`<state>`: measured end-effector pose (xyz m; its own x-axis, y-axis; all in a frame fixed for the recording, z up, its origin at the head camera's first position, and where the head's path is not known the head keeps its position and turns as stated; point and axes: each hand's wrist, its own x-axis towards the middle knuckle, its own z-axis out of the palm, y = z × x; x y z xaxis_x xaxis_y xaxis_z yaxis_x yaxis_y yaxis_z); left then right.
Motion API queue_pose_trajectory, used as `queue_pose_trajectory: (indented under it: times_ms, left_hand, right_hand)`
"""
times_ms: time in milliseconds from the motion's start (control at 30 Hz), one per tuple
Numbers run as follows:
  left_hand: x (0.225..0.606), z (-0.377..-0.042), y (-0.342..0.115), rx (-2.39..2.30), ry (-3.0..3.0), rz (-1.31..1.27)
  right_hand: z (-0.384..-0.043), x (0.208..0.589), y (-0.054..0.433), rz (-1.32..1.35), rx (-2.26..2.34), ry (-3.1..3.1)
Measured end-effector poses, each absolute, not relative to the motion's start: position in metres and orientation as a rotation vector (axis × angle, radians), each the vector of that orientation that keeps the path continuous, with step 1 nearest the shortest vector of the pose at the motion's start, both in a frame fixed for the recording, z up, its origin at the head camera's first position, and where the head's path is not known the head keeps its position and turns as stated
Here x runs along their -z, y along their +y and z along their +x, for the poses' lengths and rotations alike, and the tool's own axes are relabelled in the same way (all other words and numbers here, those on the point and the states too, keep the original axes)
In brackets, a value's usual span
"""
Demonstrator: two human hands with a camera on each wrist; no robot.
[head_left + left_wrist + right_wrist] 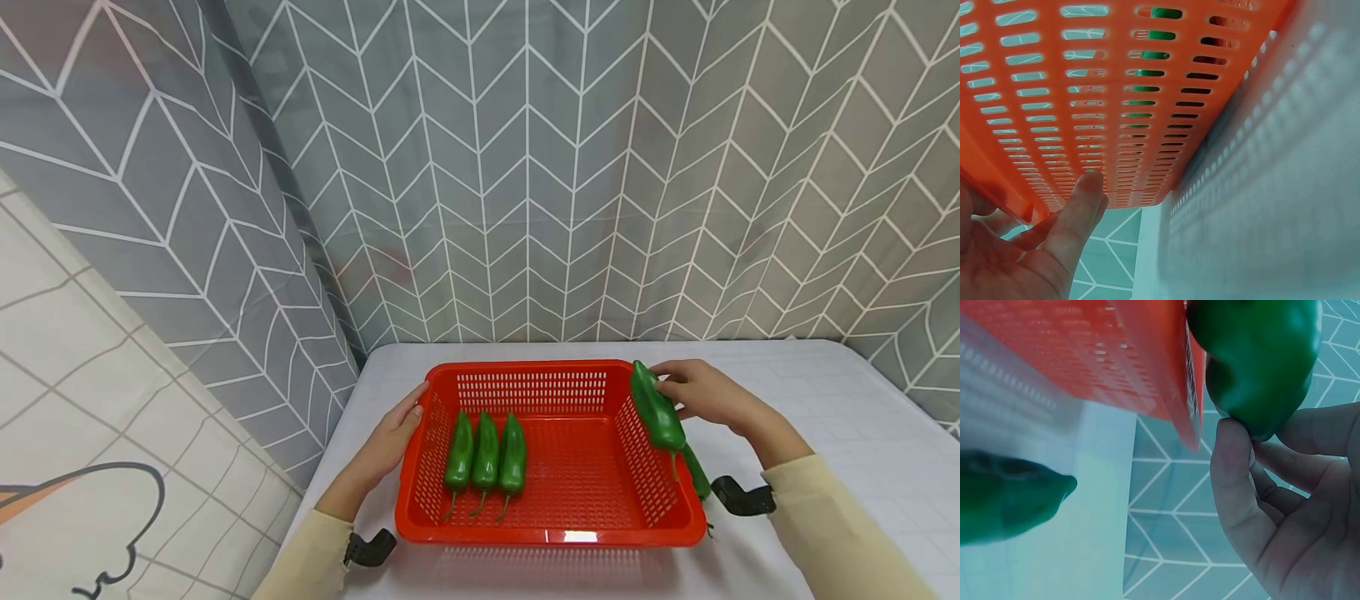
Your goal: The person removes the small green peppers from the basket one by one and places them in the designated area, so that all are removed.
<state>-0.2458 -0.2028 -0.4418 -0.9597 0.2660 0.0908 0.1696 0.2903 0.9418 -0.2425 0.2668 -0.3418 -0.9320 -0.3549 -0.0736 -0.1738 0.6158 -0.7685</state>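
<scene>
A red plastic basket [570, 537] with slotted walls stands on the table. Inside, along its left side, three green peppers [486, 454] lie in a row, stems toward me. My left hand [390, 442] touches the basket's left wall and rim from outside, its fingers fairly straight in the left wrist view. Over the right rim, my right hand [701, 392] pinches another green pepper [656, 408] near its tip, between thumb and fingers [1235, 456]. Below it, outside the basket, one more green pepper [1010, 497] lies on the table, partly hidden in the head view.
The white table [817, 400] extends to both sides of the basket. Behind it hangs a grey curtain [525, 208] with white chevron lines. White tiled cloth [142, 400] covers the left side. Dark wrist cameras [742, 497] sit on both wrists.
</scene>
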Motion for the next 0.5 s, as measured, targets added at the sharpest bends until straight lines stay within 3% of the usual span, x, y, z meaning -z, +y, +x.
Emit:
queue_pose_trajectory:
  times_ms: [500]
  left_hand:
    - [0.441, -0.245, -0.203, -1.782, 2.434, 0.42]
  right_hand:
    - [-0.242, 0.345, 0.296, -0.342, 1.138, 2.659]
